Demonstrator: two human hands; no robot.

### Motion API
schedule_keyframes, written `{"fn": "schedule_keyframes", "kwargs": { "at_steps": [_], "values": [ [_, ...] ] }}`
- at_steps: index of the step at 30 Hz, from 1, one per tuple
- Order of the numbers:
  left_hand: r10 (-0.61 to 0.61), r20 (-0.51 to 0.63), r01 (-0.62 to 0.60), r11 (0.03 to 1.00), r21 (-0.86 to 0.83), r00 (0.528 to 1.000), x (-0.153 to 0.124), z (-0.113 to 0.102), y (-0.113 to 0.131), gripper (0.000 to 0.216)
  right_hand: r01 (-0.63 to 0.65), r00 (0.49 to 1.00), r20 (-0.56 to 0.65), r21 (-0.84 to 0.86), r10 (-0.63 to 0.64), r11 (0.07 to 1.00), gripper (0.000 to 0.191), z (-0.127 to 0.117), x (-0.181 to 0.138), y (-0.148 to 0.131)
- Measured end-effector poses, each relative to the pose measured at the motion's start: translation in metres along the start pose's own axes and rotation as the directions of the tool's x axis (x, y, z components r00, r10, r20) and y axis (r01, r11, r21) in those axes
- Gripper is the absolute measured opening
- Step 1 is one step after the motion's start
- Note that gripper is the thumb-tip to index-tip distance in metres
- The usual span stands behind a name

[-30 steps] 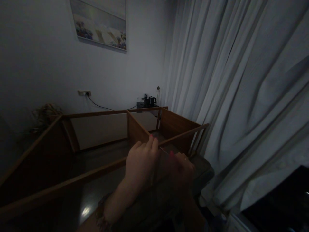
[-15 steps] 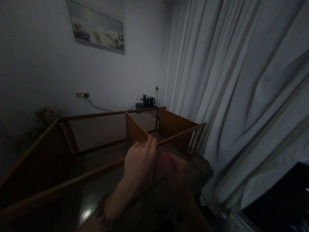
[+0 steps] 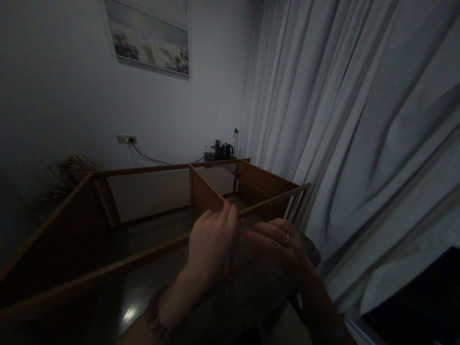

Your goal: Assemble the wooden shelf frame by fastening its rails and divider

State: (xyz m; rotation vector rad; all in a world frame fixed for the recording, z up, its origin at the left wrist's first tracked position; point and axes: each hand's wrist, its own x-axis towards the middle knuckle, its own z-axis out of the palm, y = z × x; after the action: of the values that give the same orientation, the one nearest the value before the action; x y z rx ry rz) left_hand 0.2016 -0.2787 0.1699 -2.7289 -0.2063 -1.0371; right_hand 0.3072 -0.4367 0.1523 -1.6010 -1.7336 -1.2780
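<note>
Got a big brown wooden frame (image 3: 129,263) stretching from the far left edge well past the middle, with a dark glossy surface (image 3: 143,287) showing through. Seeing some dried plant stuff (image 3: 72,167) just behind the frame's back left corner, then a wall socket (image 3: 126,139) with a dark cord (image 3: 153,160) trailing off rightward, and a painting (image 3: 149,45) hung higher up. Moving toward the middle, can see a chunky bracelet (image 3: 156,316) and beyond it the left hand (image 3: 213,235), fingers clenched over the near rail (image 3: 158,251), right by the end of a divider panel (image 3: 204,189). Farther back, can make out a small dark tabletop (image 3: 212,156) carrying a black kettle (image 3: 226,151). Up front again, just right of the left hand, spotting a thin rod (image 3: 243,224) slanting down to the fingertips of the right hand (image 3: 283,247). Can't tell whether pinched tight or only touched, way too dim. Can also see a ring (image 3: 287,238) on that hand. Ending with long pale curtains (image 3: 330,120) hanging in folds, plus something big and black (image 3: 417,297) low in the corner.
</note>
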Motion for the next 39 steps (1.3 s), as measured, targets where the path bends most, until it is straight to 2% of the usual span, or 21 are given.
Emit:
{"fn": "schedule_keyframes", "kwargs": {
  "at_steps": [3, 7, 11, 14, 18, 22, 27, 30, 33, 36, 39],
  "values": [
    [-0.007, -0.014, 0.007, 1.000, -0.003, 1.000, 0.000, 0.001, 0.000, 0.021, 0.040, 0.998, -0.041, 0.002, -0.040, 0.999, 0.013, 0.005, 0.003, 0.004],
    [-0.001, -0.014, 0.001, 1.000, 0.005, 1.000, -0.001, 0.001, 0.001, 0.024, 0.012, 0.995, -0.102, 0.099, -0.002, 0.995, 0.005, 0.020, 0.004, 0.003],
    [0.037, 0.011, -0.037, 0.999, 0.017, 0.999, 0.001, 0.000, -0.001, 0.031, -0.060, 0.983, -0.153, 0.247, 0.100, 0.967, 0.004, 0.033, 0.008, -0.006],
    [0.055, 0.040, -0.055, 0.998, 0.010, 0.998, 0.002, -0.001, -0.003, 0.036, -0.164, 0.954, -0.160, 0.425, 0.252, 0.890, 0.011, 0.037, 0.012, -0.016],
    [0.027, 0.062, -0.027, 1.000, 0.007, 0.998, 0.002, -0.004, -0.003, 0.036, -0.326, 0.873, -0.150, 0.528, 0.464, 0.784, 0.015, 0.042, 0.011, -0.029],
    [0.007, 0.057, -0.006, 1.000, -0.016, 0.998, 0.001, -0.007, -0.001, 0.032, -0.451, 0.749, -0.137, 0.611, 0.648, 0.650, 0.017, 0.051, 0.008, -0.041],
    [0.013, 0.037, -0.012, 0.999, -0.033, 0.999, 0.001, -0.004, -0.002, 0.032, -0.536, 0.592, -0.113, 0.683, 0.798, 0.495, 0.025, 0.059, 0.011, -0.053],
    [0.031, 0.030, -0.030, 0.999, -0.021, 0.999, 0.001, -0.002, -0.003, 0.033, -0.569, 0.535, -0.103, 0.689, 0.839, 0.448, 0.028, 0.061, 0.012, -0.057],
    [0.041, 0.019, -0.040, 0.999, -0.008, 0.999, 0.000, -0.002, -0.003, 0.029, -0.556, 0.537, -0.084, 0.713, 0.840, 0.427, 0.027, 0.060, 0.012, -0.057],
    [0.038, -0.004, -0.038, 0.999, -0.002, 0.999, 0.000, -0.003, -0.002, 0.022, -0.546, 0.568, -0.060, 0.718, 0.821, 0.431, 0.025, 0.058, 0.012, -0.055],
    [0.033, -0.006, -0.033, 0.999, -0.010, 0.999, 0.000, -0.003, -0.002, 0.020, -0.538, 0.633, -0.093, 0.661, 0.768, 0.523, 0.016, 0.056, 0.010, -0.048]
  ]
}}
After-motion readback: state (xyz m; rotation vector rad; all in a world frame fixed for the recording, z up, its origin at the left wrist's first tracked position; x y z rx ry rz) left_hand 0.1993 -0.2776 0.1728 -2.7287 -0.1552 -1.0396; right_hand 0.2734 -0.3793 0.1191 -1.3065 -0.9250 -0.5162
